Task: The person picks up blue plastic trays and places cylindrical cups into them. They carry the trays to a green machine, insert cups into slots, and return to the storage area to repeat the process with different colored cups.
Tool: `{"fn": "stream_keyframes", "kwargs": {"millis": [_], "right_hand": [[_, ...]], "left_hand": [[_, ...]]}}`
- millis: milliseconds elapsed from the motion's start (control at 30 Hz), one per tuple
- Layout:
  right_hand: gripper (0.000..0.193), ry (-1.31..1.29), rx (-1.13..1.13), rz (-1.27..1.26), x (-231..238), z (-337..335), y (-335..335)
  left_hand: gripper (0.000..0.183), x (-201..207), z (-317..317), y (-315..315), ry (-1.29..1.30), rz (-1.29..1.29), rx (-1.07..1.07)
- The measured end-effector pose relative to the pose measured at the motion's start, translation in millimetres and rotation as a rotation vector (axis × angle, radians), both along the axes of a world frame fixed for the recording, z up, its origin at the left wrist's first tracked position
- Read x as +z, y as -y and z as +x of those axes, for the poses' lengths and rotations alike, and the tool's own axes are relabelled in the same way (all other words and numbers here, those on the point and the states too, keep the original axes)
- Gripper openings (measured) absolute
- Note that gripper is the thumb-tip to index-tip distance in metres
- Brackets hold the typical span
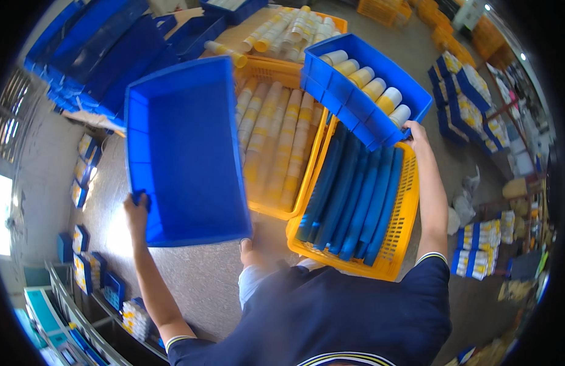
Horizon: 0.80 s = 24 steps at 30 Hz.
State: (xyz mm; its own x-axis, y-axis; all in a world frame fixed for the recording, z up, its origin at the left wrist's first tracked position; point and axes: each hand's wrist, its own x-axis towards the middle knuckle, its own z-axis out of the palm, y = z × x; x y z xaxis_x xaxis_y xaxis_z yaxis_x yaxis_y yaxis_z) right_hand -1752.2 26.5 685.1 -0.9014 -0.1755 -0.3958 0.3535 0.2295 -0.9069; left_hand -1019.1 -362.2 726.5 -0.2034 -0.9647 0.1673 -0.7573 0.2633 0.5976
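My left hand (136, 215) is closed on the left rim of a large blue plastic bin (191, 152), tilted so that its bare inside shows. On the right, my right hand (418, 134) grips the near corner of a smaller-looking blue bin (340, 105). A row of white and yellow cylinders (374, 89) lies inside that one. Below it stands a yellow slatted crate (406, 213) holding long dark-blue rolls or tubes (360, 198) side by side. Between the two bins, another yellow crate (276, 206) holds long white and yellow tube-like stacks (288, 140), partly hidden by the left bin.
Stacked blue bins (93, 55) rise at the far left. More white and yellow stacks (288, 29) lie at the back. Piled blue bins with white and yellow goods (468, 91) stand along the right, with shelving (529, 207) behind. A metal rail (81, 311) runs at lower left.
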Motion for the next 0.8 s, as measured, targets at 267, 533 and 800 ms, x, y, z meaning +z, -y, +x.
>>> {"fn": "stream_keyframes", "kwargs": {"millis": [267, 533, 800], "right_hand": [[0.041, 0.126, -0.248, -0.030, 9.7, 291.1, -113.4], [0.031, 0.443, -0.665, -0.062, -34.3, 552.0, -36.0], [0.043, 0.373, -0.284, 0.097, -72.4, 620.7, 38.9]], "left_hand": [[0.021, -9.4, -1.1, 251.3, 0.223, -0.079, -0.188], [0.019, -57.9, -48.4, 402.0, 0.174, 0.133, -0.588], [0.060, 2.3, -123.4, 326.4, 0.549, -0.631, -0.517]]}}
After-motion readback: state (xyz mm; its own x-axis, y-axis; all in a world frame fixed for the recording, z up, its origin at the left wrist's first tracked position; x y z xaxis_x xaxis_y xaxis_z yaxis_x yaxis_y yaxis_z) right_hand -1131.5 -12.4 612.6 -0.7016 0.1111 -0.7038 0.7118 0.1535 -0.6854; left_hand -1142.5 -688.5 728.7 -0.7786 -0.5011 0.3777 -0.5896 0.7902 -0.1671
